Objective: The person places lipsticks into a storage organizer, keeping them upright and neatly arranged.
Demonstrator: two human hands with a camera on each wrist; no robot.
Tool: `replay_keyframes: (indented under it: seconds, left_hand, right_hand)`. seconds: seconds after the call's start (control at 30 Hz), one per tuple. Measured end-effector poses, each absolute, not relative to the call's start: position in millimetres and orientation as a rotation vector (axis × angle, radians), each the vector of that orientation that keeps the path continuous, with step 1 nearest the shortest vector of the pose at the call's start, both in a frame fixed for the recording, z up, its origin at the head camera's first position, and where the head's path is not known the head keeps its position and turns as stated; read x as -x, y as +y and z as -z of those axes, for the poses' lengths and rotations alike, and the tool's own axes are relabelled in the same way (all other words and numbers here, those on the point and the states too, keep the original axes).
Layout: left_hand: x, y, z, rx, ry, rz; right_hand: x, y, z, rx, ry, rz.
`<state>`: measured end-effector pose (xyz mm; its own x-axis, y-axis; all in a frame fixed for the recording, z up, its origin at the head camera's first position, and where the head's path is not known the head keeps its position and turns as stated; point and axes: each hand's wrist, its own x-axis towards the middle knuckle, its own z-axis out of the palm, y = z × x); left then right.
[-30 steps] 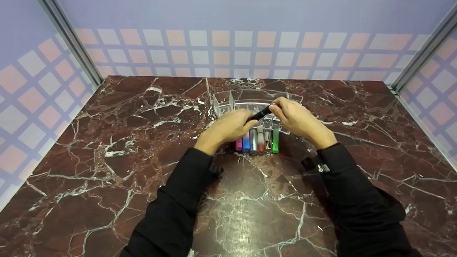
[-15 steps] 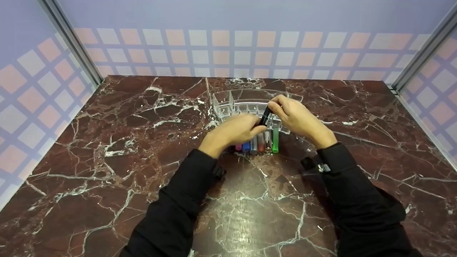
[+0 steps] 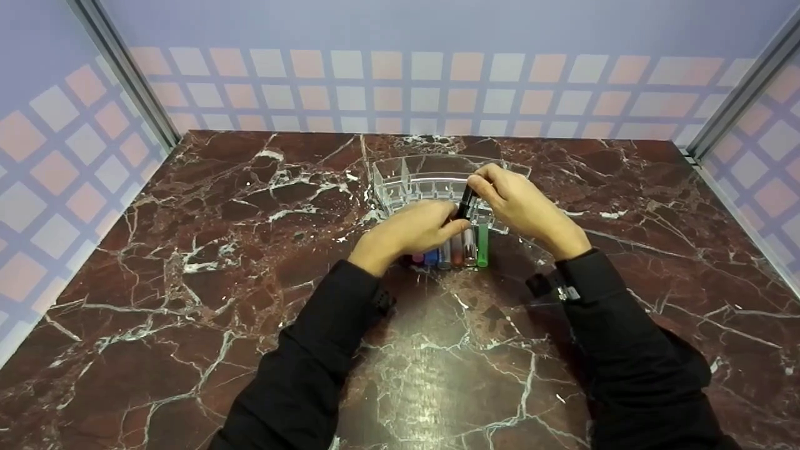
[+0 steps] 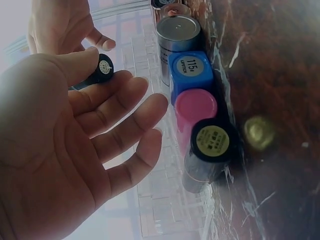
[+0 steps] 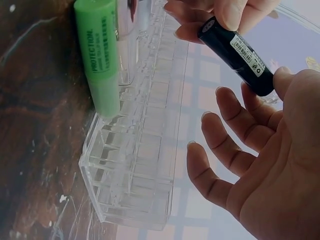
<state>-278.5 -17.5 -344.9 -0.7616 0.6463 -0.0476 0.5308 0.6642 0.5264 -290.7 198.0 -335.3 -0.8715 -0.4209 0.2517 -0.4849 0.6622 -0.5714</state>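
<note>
Two hands share one black tube (image 5: 237,55), held in the air above the desk (image 3: 187,362), over the near side of a clear divided organizer (image 3: 390,190). The left hand (image 3: 409,232) pinches the tube's lower end between thumb and forefinger, its other fingers loosely bent and spread a little. The right hand (image 3: 524,205) pinches the upper end in the same way, its remaining fingers curved and free. The tube is tilted, its upper end leaning to the person's right; a white barcode label shows along its side and a round sticker on its lower end.

Seven more tubes lie side by side in a row on the desk, just in front of the organizer, with their ends toward the person. From left to right come a dark-capped tube (image 4: 212,144), a pink tube (image 4: 196,107), a blue tube (image 4: 191,75), a silver tube (image 4: 178,30), an orange-red tube (image 3: 458,253), a clear-sided tube (image 3: 469,249) and a green tube (image 5: 97,50). Black sleeves (image 3: 312,356) cover both forearms. Behind the desk stands a lilac wall (image 3: 437,25) patterned with pink and white squares.
</note>
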Motion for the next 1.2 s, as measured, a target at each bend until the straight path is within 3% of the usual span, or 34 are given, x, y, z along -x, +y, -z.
replay_keyframes:
  seconds: [0.43,1.2]
  left_hand:
    - [283,-24,340,-0.891,2.738,-0.731]
    - [299,-59,349,-0.207,3.148,-0.768]
  right_hand:
    - [291,205,331,-0.645,-2.706,-1.054]
    - [299,233,330,-0.261,-2.634,-0.898]
